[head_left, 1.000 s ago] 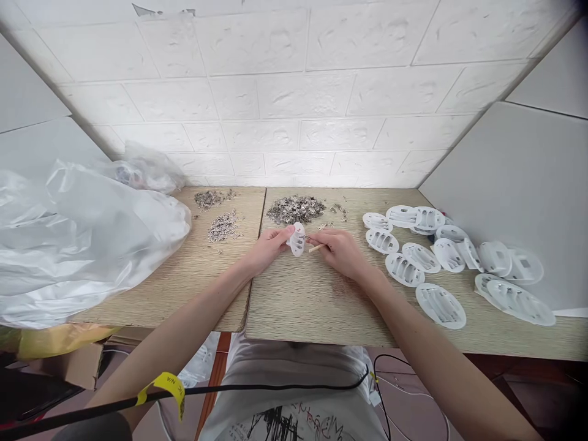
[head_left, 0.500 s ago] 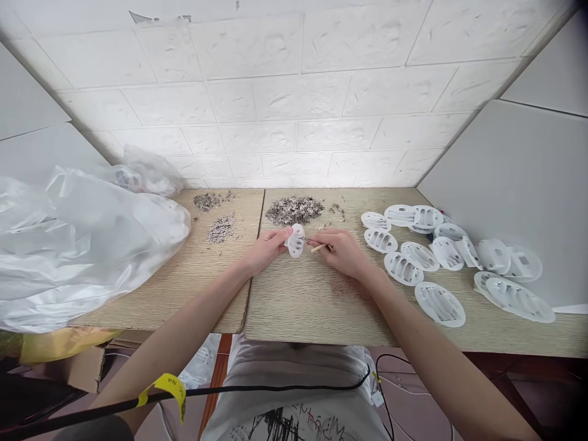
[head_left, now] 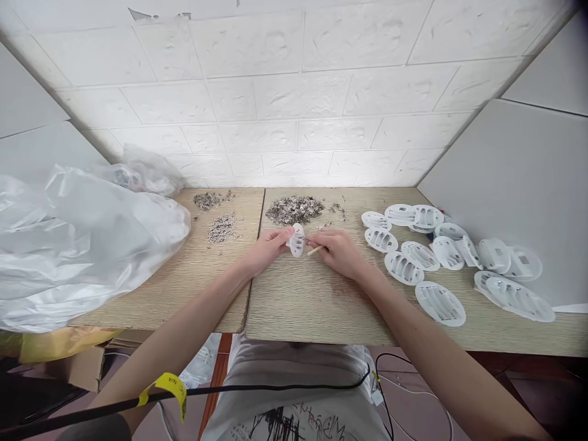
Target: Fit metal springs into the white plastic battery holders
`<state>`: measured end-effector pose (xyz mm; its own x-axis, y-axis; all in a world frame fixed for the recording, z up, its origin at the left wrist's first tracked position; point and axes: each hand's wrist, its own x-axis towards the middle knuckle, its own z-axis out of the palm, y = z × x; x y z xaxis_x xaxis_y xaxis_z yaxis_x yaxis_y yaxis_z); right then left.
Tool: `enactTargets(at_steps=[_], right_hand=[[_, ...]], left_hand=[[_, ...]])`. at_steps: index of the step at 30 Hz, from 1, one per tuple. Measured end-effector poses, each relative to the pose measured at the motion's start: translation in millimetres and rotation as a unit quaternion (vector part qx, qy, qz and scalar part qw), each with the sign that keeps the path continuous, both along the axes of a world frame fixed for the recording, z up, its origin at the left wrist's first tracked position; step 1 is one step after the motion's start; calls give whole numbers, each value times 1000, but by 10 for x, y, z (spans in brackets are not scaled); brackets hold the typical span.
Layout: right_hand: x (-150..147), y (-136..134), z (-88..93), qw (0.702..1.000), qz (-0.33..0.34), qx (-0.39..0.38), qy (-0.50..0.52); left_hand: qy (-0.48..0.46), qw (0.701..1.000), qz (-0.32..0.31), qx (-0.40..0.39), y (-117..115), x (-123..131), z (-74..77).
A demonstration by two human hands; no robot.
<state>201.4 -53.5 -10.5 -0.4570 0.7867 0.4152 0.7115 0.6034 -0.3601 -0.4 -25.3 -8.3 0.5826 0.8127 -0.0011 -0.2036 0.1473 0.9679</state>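
My left hand [head_left: 274, 244] pinches a small white oval plastic housing [head_left: 297, 240] by its left edge, tilted up above the table. Slots run across the housing's face, with bits of metal in them. Close at its right edge, my right hand [head_left: 337, 250] is closed around a thin tool with a pale wooden stick [head_left: 315, 250] showing below the fingers. A small metal piece [head_left: 305, 238] shows between the fingertips and the housing; whether it belongs to the tool, I cannot tell. Just behind the hands lies a heap of small metal contacts [head_left: 294, 210].
Several similar white oval housings [head_left: 440, 304] lie spread over the right side of the table [head_left: 294, 306]. Two smaller piles of metal parts [head_left: 223, 228] are on the left. A large plastic bag [head_left: 92, 251] covers the far left. A black cable [head_left: 275, 388] crosses my lap.
The housing and my left hand have shifted very slightly to the right. The wooden stick in my right hand has tipped a little, its end slightly lower and farther left.
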Motion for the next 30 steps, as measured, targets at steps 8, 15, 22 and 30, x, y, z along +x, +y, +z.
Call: enactTargets(at_steps=[8, 15, 22, 30], right_hand=[[-17, -13, 42, 1000, -17, -9, -7], [10, -29, 112, 999, -42, -21, -15], [3, -33, 92, 999, -42, -22, 0], [-1, -32, 98, 999, -35, -18, 1]], left_hand=[[-7, 1000, -8, 4, 1, -1, -10], [3, 1000, -9, 3, 12, -6, -12], [1, 1000, -12, 8, 18, -7, -20], [22, 999, -20, 16, -2, -3, 11]])
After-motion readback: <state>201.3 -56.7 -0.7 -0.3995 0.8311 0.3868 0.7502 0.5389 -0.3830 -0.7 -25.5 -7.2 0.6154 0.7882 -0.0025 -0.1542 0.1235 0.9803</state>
